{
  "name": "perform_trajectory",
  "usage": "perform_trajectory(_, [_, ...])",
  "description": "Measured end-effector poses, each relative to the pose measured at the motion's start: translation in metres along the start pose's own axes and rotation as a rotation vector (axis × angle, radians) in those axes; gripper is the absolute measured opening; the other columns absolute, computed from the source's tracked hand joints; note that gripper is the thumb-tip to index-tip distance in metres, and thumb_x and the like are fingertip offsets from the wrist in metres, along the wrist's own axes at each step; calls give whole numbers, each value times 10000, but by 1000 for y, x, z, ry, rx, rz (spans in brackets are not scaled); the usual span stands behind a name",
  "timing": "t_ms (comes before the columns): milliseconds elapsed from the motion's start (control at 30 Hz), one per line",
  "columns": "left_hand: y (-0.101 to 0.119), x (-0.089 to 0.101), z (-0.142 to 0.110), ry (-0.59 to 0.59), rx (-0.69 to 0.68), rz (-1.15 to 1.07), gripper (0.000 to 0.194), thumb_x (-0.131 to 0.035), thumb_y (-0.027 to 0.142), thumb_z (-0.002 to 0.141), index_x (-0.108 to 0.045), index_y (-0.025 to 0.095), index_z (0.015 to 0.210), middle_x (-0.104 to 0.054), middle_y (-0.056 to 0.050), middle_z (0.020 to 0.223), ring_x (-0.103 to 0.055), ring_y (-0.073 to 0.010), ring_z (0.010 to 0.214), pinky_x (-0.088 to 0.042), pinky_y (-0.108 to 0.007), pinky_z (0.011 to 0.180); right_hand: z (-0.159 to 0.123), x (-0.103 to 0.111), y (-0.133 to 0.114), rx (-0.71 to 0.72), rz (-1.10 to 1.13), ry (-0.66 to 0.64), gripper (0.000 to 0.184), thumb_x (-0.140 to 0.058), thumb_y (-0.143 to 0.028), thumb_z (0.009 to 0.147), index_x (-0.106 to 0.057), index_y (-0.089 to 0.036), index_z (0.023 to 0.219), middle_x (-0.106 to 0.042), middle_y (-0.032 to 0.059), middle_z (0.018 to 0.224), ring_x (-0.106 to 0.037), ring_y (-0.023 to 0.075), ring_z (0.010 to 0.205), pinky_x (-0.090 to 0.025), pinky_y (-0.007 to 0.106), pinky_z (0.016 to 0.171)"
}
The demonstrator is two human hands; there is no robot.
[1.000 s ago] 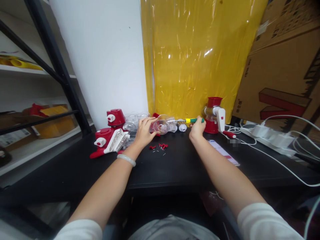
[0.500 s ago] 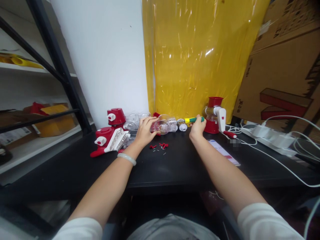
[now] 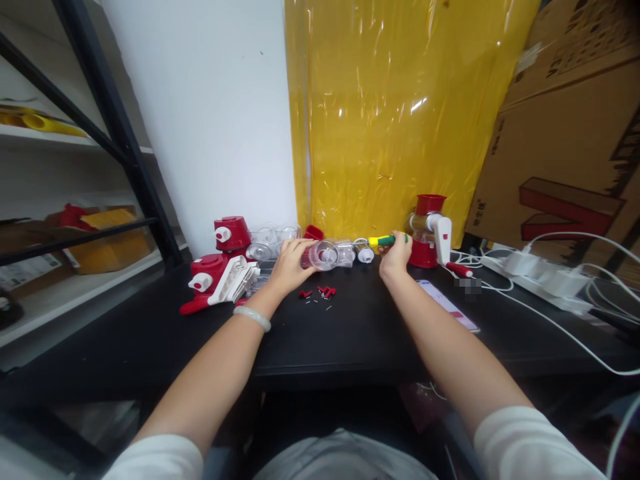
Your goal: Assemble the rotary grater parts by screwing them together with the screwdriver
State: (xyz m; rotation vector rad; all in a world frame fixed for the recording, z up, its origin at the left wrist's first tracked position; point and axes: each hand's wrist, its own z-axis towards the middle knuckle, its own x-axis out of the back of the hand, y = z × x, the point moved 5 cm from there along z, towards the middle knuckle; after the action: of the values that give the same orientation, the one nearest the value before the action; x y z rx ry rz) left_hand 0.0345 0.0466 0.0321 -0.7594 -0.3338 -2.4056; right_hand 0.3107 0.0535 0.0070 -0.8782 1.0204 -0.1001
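Near the far edge of the table (image 3: 320, 343), the left hand (image 3: 293, 264) grips a clear plastic body (image 3: 325, 255); the right hand (image 3: 397, 255) grasps a green-and-yellow screwdriver (image 3: 383, 241) pointing toward it. Whether its tip touches, I cannot tell. Small red parts (image 3: 328, 292) lie nearer the front edge. 1 red-and-white grinder (image 3: 426, 252) stands right of the screwdriver.

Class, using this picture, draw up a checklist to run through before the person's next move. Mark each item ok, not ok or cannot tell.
1. Left hand gripping the clear container: ok.
2. Right hand holding the green-and-yellow screwdriver by its handle: ok.
3. Screwdriver tip touching the container: cannot tell, too small to see.
4. Small red pieces put away: not ok, loose on the black table.
5. Phone clear of the right forearm: cannot tell, they overlap in view.
6. Red-and-white appliance upright: ok.
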Motion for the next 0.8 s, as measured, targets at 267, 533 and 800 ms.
perform_trajectory(267, [0, -3, 0, -46, 2, -12, 658, -797, 462, 705, -553, 227, 1268, -614, -71, 1220, -509, -281, 1152, -396, -448, 1034, 3, 3, -1, 18, -88, 49, 321, -456, -548, 855, -448, -228, 826, -440, -73, 649, -441, 72, 457, -367, 196, 400])
perform_trajectory(533, [0, -4, -1, -72, 6, -11, 676, -769, 514, 718, -555, 222, 1289, -605, -89, 1216, -499, -288, 1166, -406, -459, 1033, 5, 4, 4, -47, -77, 46, 194, -432, -395, 875, -480, -209, 845, -467, -59, 688, -438, 68, 474, -355, 195, 413])
perform_trajectory(800, [2, -4, -1, -77, 2, -22, 666, -755, 531, 728, -552, 229, 1286, -610, -88, 1202, -512, -287, 1156, -417, -460, 1017, 4, 6, 5, -31, -116, 114, 199, -432, -435, 900, -383, -242, 888, -463, -60, 733, -504, 86, 517, -419, 210, 437])
